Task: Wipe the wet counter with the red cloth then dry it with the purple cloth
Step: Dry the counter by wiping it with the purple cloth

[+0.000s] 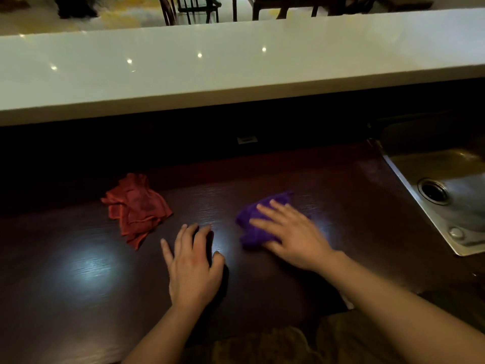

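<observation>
Right hand (294, 232) pressed flat on purple cloth (252, 227); left hand (194, 266) empty, splayed on counter (78, 271) (red cloth (136, 208) crumpled nearby).

head view — close, down over counter (262, 271)

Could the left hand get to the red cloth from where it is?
Probably yes. The left hand rests flat on the dark counter, just beside the red cloth, with only bare counter between them.

The bench (262, 285) is dark brown with a fine wood grain and pale glare patches. One cloth (137, 208) is red, the other cloth (252, 229) deep purple. The raised ledge (236, 67) behind is glossy white, the sink (420, 185) dull silver.
</observation>
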`<state>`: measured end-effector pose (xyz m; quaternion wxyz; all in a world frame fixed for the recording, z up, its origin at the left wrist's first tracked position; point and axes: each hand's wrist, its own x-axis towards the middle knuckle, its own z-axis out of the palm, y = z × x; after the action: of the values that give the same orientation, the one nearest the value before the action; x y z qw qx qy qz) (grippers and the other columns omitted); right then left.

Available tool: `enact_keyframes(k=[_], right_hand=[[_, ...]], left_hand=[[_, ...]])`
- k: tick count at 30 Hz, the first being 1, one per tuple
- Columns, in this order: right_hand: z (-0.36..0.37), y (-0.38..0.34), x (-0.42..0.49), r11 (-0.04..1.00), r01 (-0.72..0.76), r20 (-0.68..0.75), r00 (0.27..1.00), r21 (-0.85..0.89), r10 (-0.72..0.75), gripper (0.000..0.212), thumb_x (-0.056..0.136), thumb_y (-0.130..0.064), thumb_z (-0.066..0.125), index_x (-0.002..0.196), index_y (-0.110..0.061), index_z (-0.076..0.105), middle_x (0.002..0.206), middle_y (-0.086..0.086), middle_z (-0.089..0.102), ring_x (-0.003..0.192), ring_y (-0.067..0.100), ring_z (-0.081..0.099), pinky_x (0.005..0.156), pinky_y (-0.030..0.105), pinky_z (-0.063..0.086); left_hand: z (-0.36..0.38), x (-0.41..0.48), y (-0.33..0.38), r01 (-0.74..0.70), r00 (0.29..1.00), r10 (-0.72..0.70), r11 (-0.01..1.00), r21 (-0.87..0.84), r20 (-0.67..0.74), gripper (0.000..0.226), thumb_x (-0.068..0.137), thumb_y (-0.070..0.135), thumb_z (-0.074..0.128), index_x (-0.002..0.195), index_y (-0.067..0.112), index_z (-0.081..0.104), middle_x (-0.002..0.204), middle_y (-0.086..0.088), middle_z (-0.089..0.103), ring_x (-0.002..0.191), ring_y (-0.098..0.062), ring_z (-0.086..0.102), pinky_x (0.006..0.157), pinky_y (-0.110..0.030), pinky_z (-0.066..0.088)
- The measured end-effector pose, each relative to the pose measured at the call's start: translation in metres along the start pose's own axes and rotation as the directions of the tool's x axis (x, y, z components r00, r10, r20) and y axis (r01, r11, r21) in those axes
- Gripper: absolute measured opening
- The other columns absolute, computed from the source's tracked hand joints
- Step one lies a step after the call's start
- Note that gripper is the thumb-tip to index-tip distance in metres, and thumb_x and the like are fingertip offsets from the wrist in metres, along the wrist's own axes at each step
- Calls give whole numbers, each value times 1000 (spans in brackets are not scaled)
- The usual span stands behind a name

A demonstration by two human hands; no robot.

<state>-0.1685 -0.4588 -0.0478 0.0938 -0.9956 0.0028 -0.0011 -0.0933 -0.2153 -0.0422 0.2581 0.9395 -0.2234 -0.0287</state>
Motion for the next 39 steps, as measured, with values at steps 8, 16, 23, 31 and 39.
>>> enact_keyframes(k=[8, 16, 23, 31, 39], right_hand=[[2, -44, 95, 901, -432, -30, 901, 52, 433, 59, 91, -64, 37, 145, -45, 28, 161, -5, 20, 148, 32, 9, 120, 48, 7], [22, -84, -17, 991, 130, 40, 991, -15, -130, 64, 82, -56, 47, 143, -49, 29, 156, -7, 32, 145, 24, 26, 117, 44, 21], [6, -90, 60, 896, -443, -37, 895, 38, 444, 58, 89, -65, 39, 144, -45, 33, 159, -3, 23, 147, 32, 14, 118, 47, 10], [28, -142, -17, 987, 152, 20, 988, 44, -153, 64, 79, -49, 48, 142, -47, 34, 155, -11, 32, 145, 21, 25, 118, 43, 19], [10, -87, 20, 883, -465, -106, 877, 63, 469, 53, 89, -54, 50, 139, -38, 45, 154, -1, 36, 143, 33, 26, 117, 47, 20]], left_hand=[[-43, -17, -64, -141, 984, 116, 969, 203, 134, 57, 85, 51, 32, 134, 29, 53, 147, -3, 44, 144, -25, 27, 117, -61, 13], [-53, -30, -93, -129, 981, 75, 943, 306, 181, 56, 90, 55, 30, 144, 43, 42, 156, -3, 36, 148, -28, 20, 116, -65, 9], [-55, -32, -93, -107, 992, 86, 964, 243, 96, 55, 88, 50, 37, 138, 31, 52, 149, -8, 45, 144, -28, 29, 117, -62, 12], [-57, -35, -105, -35, 996, 42, 996, 88, -75, 48, 79, 29, 39, 118, 17, 64, 130, -8, 57, 128, -25, 47, 113, -62, 21], [-53, -34, -104, -49, 999, 53, 979, 198, -12, 45, 86, 38, 39, 121, 22, 62, 134, -10, 52, 132, -27, 42, 114, -64, 17]])
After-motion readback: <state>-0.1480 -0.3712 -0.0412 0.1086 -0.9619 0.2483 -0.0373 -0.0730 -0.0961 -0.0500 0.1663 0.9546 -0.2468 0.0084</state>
